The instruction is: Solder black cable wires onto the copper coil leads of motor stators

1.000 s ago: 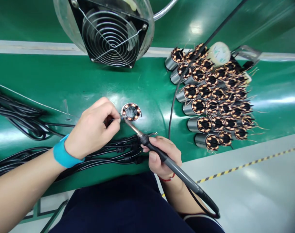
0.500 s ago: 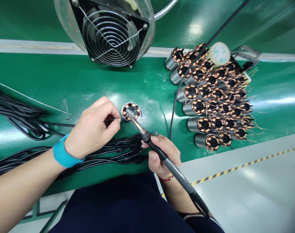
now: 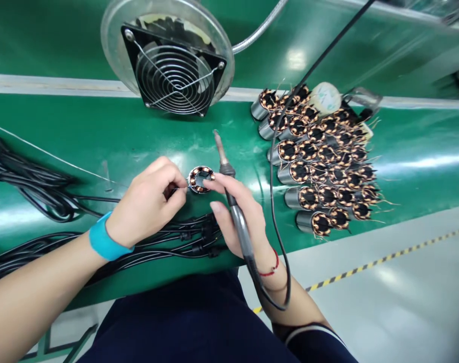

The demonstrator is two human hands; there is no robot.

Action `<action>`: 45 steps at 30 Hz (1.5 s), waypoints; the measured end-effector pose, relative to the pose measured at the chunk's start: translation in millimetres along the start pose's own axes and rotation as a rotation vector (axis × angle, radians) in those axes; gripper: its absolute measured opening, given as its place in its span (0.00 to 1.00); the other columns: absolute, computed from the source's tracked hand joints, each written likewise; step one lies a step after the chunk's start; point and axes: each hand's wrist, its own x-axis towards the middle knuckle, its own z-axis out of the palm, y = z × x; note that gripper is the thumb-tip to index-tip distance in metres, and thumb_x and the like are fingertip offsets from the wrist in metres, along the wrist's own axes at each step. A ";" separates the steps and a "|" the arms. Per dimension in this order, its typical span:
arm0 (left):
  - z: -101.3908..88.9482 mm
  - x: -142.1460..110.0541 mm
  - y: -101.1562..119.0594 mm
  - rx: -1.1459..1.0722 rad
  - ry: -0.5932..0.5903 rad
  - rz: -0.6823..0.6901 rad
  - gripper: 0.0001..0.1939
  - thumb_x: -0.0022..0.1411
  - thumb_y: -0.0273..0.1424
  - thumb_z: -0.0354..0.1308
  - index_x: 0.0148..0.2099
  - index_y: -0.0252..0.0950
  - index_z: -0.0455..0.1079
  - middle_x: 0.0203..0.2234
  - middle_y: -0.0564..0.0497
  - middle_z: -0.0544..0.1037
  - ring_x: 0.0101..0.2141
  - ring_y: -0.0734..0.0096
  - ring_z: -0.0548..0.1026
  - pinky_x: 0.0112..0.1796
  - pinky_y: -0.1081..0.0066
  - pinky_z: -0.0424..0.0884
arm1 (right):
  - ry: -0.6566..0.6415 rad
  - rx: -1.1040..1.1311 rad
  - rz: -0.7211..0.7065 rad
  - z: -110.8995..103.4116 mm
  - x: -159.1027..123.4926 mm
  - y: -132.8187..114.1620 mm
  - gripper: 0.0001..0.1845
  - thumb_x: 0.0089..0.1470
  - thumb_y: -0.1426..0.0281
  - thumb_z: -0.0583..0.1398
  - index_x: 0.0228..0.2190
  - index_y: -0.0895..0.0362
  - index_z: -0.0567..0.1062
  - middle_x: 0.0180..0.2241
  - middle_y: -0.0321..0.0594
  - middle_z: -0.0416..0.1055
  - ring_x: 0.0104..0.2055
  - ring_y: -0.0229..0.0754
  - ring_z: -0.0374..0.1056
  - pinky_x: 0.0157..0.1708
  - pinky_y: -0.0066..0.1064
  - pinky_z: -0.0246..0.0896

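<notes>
A small stator with copper windings stands on end on the green bench. My left hand is closed in a pinch on a thin wire at the stator's left edge. My right hand holds a soldering iron along its palm, tip pointing up and away, while its forefinger reaches out and touches the stator's right side.
A heap of several wound stators lies to the right, with a tape roll on top. A black fan stands behind. Black cables lie to the left and under my hands. The iron's cord runs up and right.
The soldering iron's tip has lifted off the stator and swung up to point away. My right hand moved forward and its forefinger now touches the stator. The view shifted slightly.
</notes>
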 end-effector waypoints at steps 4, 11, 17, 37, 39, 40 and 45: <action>-0.1 0.4 0.7 0.005 0.005 -0.006 0.04 0.59 0.23 0.52 0.32 0.36 0.65 0.29 0.52 0.68 0.29 0.74 0.68 0.32 0.70 0.66 | -0.046 -0.062 -0.002 3.3 5.6 -2.2 0.24 0.59 0.74 0.56 0.56 0.50 0.62 0.48 0.40 0.73 0.52 0.45 0.69 0.53 0.44 0.66; -0.4 -0.1 -1.3 -0.177 -0.011 -0.150 0.06 0.59 0.27 0.55 0.40 0.36 0.63 0.32 0.52 0.70 0.32 0.73 0.70 0.34 0.69 0.70 | -0.047 -0.134 0.011 4.3 16.7 0.8 0.23 0.58 0.76 0.55 0.55 0.50 0.62 0.44 0.37 0.75 0.48 0.43 0.69 0.51 0.41 0.63; -14.7 7.5 -11.8 -0.637 -0.477 -0.436 0.13 0.63 0.40 0.52 0.32 0.36 0.66 0.26 0.50 0.77 0.29 0.70 0.75 0.35 0.66 0.72 | -0.263 -0.180 -0.031 10.9 34.8 16.1 0.27 0.55 0.76 0.56 0.56 0.50 0.60 0.50 0.40 0.70 0.55 0.46 0.63 0.55 0.44 0.58; -11.1 17.3 0.8 -0.698 -0.294 -0.650 0.11 0.52 0.40 0.63 0.32 0.36 0.77 0.27 0.53 0.78 0.29 0.74 0.70 0.33 0.75 0.67 | -0.179 -0.181 -0.113 17.4 23.9 24.1 0.27 0.54 0.74 0.55 0.55 0.53 0.61 0.45 0.40 0.73 0.48 0.46 0.65 0.51 0.42 0.59; -14.5 16.0 0.1 -0.673 -0.308 -0.629 0.12 0.55 0.41 0.61 0.30 0.37 0.73 0.21 0.57 0.72 0.23 0.79 0.64 0.26 0.78 0.61 | -0.175 -0.159 -0.106 14.8 23.9 24.0 0.27 0.54 0.74 0.56 0.55 0.54 0.60 0.45 0.41 0.73 0.49 0.45 0.65 0.51 0.42 0.59; -15.9 15.2 -0.5 -0.654 -0.310 -0.627 0.13 0.56 0.41 0.60 0.29 0.36 0.72 0.19 0.58 0.69 0.21 0.80 0.61 0.23 0.79 0.57 | -0.176 -0.150 -0.100 13.5 23.8 23.8 0.27 0.54 0.73 0.57 0.55 0.55 0.60 0.45 0.41 0.73 0.49 0.45 0.65 0.52 0.42 0.58; -12.7 13.4 -4.1 -0.584 -0.269 -0.666 0.12 0.52 0.40 0.62 0.28 0.36 0.74 0.23 0.54 0.73 0.25 0.76 0.65 0.27 0.77 0.61 | -0.151 -0.135 -0.105 11.6 22.9 22.8 0.26 0.55 0.73 0.57 0.56 0.53 0.60 0.46 0.41 0.73 0.50 0.45 0.65 0.52 0.43 0.58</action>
